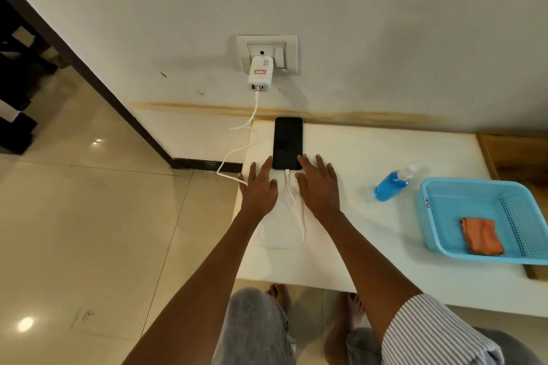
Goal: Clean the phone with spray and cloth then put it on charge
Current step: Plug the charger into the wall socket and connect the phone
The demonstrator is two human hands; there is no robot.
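Both arms reach out straight over the white table (385, 157). The left hand (261, 187) and right hand (318, 187) lie flat with fingers spread, holding nothing, one on each side of the black phone's (287, 142) near end. The white cable (296, 210) is plugged into the phone.

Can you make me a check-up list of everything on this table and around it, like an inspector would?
Surface: white table against the wall, looks clean.
Job's things: black phone lies flat, screen dark, cable plugged into its near end; blue spray bottle lies on its side; orange cloth sits in the blue basket.
Clutter: nothing seen.
Hands: left hand and right hand open, fingers straight, at the phone's near corners.
Cables: white cable loops on the table and runs off the left edge up to the white charger in the wall socket.
Surroundings: stained wall, glossy tiled floor, dark door frame at left.
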